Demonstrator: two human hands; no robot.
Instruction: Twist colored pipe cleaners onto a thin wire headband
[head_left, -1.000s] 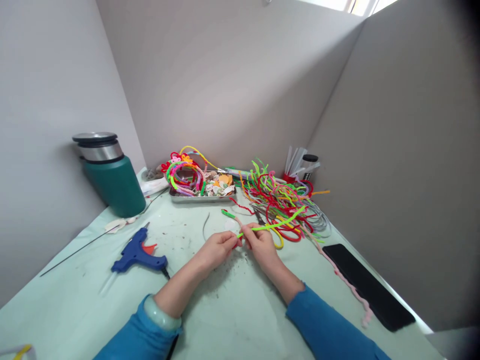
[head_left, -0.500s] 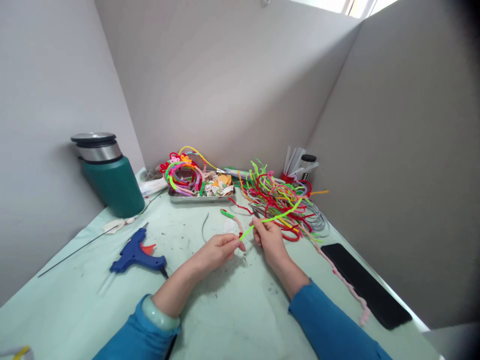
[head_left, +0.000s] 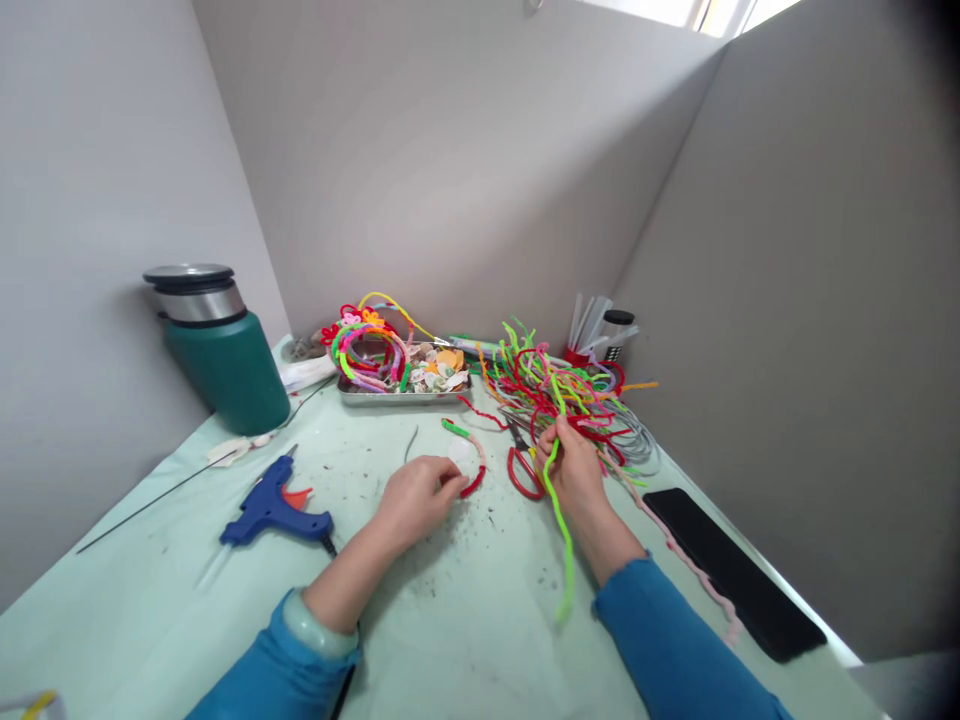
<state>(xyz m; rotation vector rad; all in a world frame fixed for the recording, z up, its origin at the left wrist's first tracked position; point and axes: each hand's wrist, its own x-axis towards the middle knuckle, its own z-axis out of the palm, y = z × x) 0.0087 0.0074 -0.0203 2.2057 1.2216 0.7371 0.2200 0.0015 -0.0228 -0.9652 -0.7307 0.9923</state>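
Q. Nearest entry?

A. One lime-green fuzzy chenille stem [head_left: 556,505], slightly bent, its blurred lower end trailing toward me above the pale green tabletop [head_left: 465,640].

Q. State of the fingers?

A. My right hand [head_left: 576,472]: thumb and fingertips clamped on the stem's upper part; the long end runs down from the pinch, the short end points away beyond it. My left hand [head_left: 421,500]: thumb and forefinger together on the red end of one curved green, pink and red fuzzy strand [head_left: 480,452]; the rest arcs away from my fingertips.

Q. Beside them?

A. One blue plastic glue gun [head_left: 271,508] with orange trigger, well left of my left hand. One pair of red-handled scissors [head_left: 517,438], between my hands, nearer the right.

Q. Farther back?

A. One heap of multicoloured fuzzy stems [head_left: 525,375], just beyond my right hand; one shallow metal tray [head_left: 405,398], multicoloured fuzzy hoops [head_left: 345,352] at its left end.

Q. Lettering?

A. One black-capped jar [head_left: 618,319], rear right: dark marks on its side, too small to read.
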